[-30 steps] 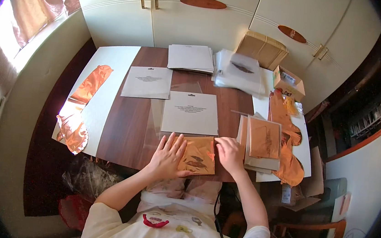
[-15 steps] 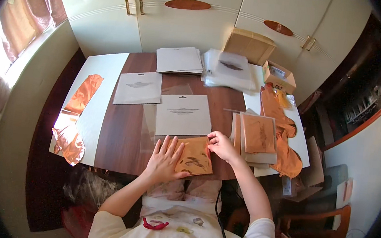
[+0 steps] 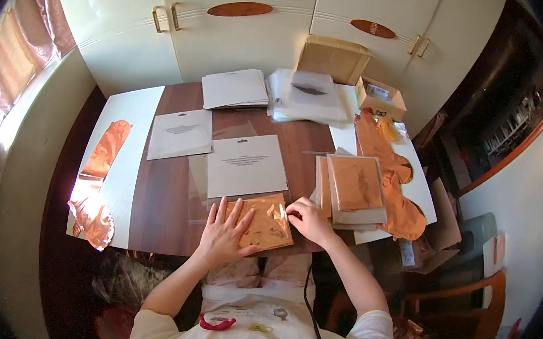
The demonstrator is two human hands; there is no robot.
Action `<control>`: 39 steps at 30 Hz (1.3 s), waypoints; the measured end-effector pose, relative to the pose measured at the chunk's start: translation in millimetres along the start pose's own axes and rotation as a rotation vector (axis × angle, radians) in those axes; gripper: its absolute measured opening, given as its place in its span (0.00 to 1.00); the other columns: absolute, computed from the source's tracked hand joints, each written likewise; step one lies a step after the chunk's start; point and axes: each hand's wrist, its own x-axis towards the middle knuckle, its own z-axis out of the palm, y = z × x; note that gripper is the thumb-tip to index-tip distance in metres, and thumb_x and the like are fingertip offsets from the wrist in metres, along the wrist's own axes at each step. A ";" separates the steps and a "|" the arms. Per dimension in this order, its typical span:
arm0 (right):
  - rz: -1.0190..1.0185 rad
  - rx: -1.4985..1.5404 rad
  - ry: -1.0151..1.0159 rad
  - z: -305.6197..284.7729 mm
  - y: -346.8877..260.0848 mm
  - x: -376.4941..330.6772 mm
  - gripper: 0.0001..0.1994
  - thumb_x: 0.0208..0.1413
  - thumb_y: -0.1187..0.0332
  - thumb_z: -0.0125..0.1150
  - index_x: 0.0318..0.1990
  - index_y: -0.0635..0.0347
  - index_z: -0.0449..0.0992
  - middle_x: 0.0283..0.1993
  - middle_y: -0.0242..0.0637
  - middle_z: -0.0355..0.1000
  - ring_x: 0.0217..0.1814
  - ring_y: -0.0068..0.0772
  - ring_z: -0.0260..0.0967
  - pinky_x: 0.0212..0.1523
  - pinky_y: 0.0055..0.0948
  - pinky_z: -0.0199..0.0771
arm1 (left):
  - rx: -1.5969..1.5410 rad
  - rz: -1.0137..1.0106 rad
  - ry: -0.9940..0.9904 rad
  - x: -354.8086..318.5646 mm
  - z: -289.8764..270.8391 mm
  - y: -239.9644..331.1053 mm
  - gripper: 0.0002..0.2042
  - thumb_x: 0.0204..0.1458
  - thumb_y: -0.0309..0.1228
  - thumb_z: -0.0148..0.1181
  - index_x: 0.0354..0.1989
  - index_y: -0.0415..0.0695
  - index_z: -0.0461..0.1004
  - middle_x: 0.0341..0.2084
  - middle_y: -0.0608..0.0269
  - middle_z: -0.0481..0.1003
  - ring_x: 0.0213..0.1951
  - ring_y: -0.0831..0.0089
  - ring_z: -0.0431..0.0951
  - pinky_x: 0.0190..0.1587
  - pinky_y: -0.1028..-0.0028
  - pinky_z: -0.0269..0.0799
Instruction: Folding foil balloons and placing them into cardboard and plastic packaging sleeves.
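Observation:
A folded copper-coloured foil balloon (image 3: 268,230) lies flat at the table's front edge, creased and shiny. My left hand (image 3: 223,235) rests on its left part, fingers spread and pressing down. At its upper right edge, my right hand (image 3: 309,221) has thumb and fingers pinched together on the foil; a bright pale spot shows by the fingertips. Just beyond lies a white card (image 3: 249,167) with a hang hole, partly over a clear plastic sleeve (image 3: 197,177). A second white card (image 3: 181,135) is farther left.
Behind are a stack of white cards (image 3: 235,89) and a pile of clear bags (image 3: 303,110). To the right sit packed foil balloons (image 3: 356,185), a spread copper balloon (image 3: 405,208) and a small open box (image 3: 380,104). Another foil balloon (image 3: 109,147) lies far left.
The right hand's fingers have curled in over the balloon's upper right edge, lifting or bending the foil there. My left hand stays flat on it. The whole view has shifted slightly.

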 end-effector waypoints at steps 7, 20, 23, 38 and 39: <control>-0.345 -0.465 0.039 1.8 11.4 -12.6 0.11 0.51 0.71 0.49 0.40 0.55 0.77 0.50 0.27 0.70 0.56 0.30 0.61 0.53 0.35 0.60 | 0.026 0.006 -0.007 1.1 2.9 0.0 0.42 0.44 0.67 0.45 0.64 0.53 0.57 0.63 0.52 0.53 0.64 0.43 0.46 0.63 0.48 0.39; -0.460 -0.335 0.074 6.4 11.5 -17.0 0.06 0.46 0.72 0.54 0.29 0.55 0.77 0.42 0.25 0.72 0.56 0.30 0.63 0.51 0.36 0.57 | 0.037 0.009 -0.032 4.2 -1.8 3.0 0.42 0.44 0.65 0.48 0.64 0.52 0.56 0.63 0.49 0.53 0.64 0.41 0.46 0.63 0.48 0.40; -0.461 -0.315 0.051 8.6 15.6 -17.2 0.07 0.47 0.72 0.52 0.33 0.55 0.77 0.42 0.28 0.72 0.57 0.32 0.62 0.52 0.36 0.56 | 0.042 0.006 -0.050 4.9 -3.5 3.9 0.42 0.43 0.65 0.48 0.64 0.52 0.55 0.63 0.49 0.53 0.64 0.41 0.46 0.63 0.48 0.41; -0.180 -0.020 0.163 17.5 -1.9 10.5 0.14 0.49 0.65 0.62 0.42 0.54 0.67 0.29 0.37 0.75 0.28 0.43 0.72 0.28 0.38 0.70 | 0.000 0.003 -0.055 2.4 -4.5 3.2 0.35 0.44 0.65 0.47 0.62 0.66 0.59 0.63 0.48 0.52 0.64 0.40 0.44 0.63 0.47 0.38; -0.006 0.064 0.084 17.6 -5.9 11.8 0.14 0.48 0.65 0.62 0.41 0.55 0.67 0.29 0.37 0.74 0.29 0.42 0.72 0.29 0.37 0.70 | 0.000 0.004 -0.055 2.2 -4.5 2.7 0.35 0.44 0.65 0.47 0.62 0.66 0.59 0.63 0.49 0.52 0.64 0.40 0.44 0.63 0.47 0.38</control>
